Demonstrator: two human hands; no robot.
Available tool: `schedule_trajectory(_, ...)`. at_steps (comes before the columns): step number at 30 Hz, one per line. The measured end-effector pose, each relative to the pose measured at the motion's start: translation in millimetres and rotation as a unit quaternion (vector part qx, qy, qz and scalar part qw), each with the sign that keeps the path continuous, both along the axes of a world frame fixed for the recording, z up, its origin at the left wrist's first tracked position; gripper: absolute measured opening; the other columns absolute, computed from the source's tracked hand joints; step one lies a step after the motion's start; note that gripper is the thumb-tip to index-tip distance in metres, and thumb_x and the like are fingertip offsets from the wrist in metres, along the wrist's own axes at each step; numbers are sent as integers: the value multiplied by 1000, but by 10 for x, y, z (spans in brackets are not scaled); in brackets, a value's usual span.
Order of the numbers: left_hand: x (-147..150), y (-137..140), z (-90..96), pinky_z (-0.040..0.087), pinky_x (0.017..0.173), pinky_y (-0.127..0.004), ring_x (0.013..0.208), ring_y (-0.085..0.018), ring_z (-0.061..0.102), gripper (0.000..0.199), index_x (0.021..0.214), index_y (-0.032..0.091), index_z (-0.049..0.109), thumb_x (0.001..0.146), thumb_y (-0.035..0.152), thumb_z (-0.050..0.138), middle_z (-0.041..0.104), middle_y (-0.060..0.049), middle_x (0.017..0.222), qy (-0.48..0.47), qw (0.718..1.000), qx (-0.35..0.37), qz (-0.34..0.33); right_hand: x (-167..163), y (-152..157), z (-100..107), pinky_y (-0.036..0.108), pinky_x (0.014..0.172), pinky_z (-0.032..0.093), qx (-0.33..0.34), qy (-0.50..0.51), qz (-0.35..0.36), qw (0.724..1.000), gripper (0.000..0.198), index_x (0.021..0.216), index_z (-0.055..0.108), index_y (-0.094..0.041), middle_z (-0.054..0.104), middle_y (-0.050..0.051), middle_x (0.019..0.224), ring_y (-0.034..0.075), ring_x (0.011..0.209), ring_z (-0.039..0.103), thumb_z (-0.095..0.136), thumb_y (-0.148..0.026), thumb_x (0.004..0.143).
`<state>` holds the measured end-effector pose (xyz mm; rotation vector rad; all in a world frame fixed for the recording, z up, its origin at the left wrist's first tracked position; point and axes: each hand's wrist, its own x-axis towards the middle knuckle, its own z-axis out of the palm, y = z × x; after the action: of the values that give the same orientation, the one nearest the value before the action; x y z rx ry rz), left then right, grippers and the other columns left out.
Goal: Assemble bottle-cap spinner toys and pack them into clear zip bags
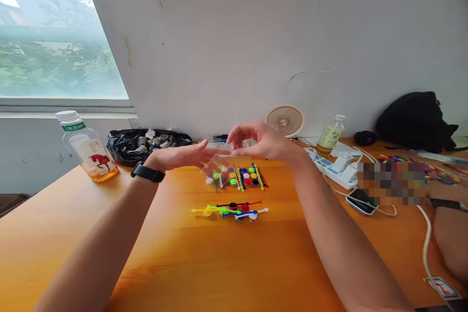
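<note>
My right hand (258,141) pinches the upper edge of a clear plastic bag (218,163) above the table. My left hand (183,155), with a black band on the wrist, is stretched out flat with fingers extended beside the bag; whether it touches the plastic I cannot tell. Partly behind and below the bag lie small round coloured pieces (233,183) and a bunch of coloured plastic arrows (260,177). Nearer to me, a row of arrows in yellow, green, black, red, blue and white (230,211) lies across matching round pieces.
On the left stand a tea bottle (89,151) and a black plastic bag (124,148) of grey pieces. Behind my right hand is a small fan (284,121). Rightward are another bottle (330,135), a power strip (336,170), a phone (361,202), cables and a person's arm (449,234).
</note>
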<state>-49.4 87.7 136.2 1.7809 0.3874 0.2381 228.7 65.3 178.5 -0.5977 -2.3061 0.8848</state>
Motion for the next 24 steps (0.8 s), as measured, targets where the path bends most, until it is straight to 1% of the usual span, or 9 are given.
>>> schedule_trajectory(2, 48, 34, -61, 44, 110, -49, 139, -36, 55, 75, 158, 28, 45, 100, 75, 40, 57, -16, 153, -25, 999, 26, -4, -29, -21, 2, 33, 83, 51, 16, 7, -6, 1000, 16, 95, 71, -20, 72, 3, 91, 18, 87, 64, 77, -29, 84)
schedule_trajectory(4, 135, 46, -132, 41, 112, -51, 142, -38, 51, 72, 159, 27, 42, 100, 67, 51, 54, -17, 155, -60, 997, 41, 7, -54, -34, 2, 34, 84, 50, 38, 17, -15, 999, 12, 88, 70, -19, 71, 3, 89, 18, 88, 64, 75, -29, 85)
schedule_trajectory(6, 232, 41, -200, 41, 112, -54, 142, -39, 50, 74, 157, 24, 44, 96, 66, 58, 56, -18, 152, -97, 995, 30, 17, -72, -38, 4, 33, 82, 49, 70, 32, -34, 996, 12, 84, 68, -19, 70, 2, 85, 18, 84, 62, 75, -29, 85)
schedule_trajectory(8, 304, 33, -253, 44, 109, -53, 135, -39, 56, 70, 151, 23, 51, 94, 62, 62, 60, -18, 146, -117, 993, 12, 29, -76, -37, 11, 31, 77, 48, 104, 44, -60, 992, 14, 81, 67, -19, 67, 1, 82, 16, 79, 59, 77, -29, 84)
schedule_trajectory(12, 331, 37, -286, 50, 100, -47, 116, -31, 66, 59, 143, 24, 57, 90, 49, 67, 63, -14, 135, -124, 990, 2, 70, -47, -38, 34, 29, 72, 46, 136, 40, -97, 985, 19, 78, 64, -18, 64, 0, 77, 15, 75, 57, 77, -30, 84)
schedule_trajectory(16, 284, 47, -256, 49, 97, -41, 114, -28, 62, 62, 146, 24, 56, 89, 47, 66, 62, -13, 136, -120, 987, 13, 103, -3, -50, 44, 30, 79, 48, 119, -8, -91, 989, 12, 87, 70, -19, 70, 1, 84, 16, 81, 63, 76, -28, 84)
schedule_trajectory(19, 271, 44, -237, 49, 96, -41, 117, -30, 61, 64, 148, 23, 56, 90, 48, 66, 64, -13, 136, -105, 991, 15, 86, 13, -53, 39, 31, 86, 49, 91, -66, -72, 991, 12, 90, 76, -20, 76, 2, 92, 19, 91, 67, 77, -28, 83)
schedule_trajectory(21, 276, 39, -234, 47, 101, -41, 124, -32, 59, 66, 150, 22, 55, 89, 46, 67, 64, -12, 139, -99, 992, 26, 78, 12, -49, 30, 31, 88, 49, 64, -105, -47, 991, 14, 94, 80, -21, 79, 3, 98, 21, 98, 68, 78, -29, 83)
schedule_trajectory(24, 287, 28, -235, 43, 111, -43, 137, -34, 53, 65, 152, 24, 54, 91, 42, 67, 60, -10, 149, -89, 991, 45, 85, -5, -36, 8, 31, 93, 51, 10, -138, 10, 990, 27, 111, 82, -25, 80, 3, 113, 22, 107, 69, 76, -27, 85)
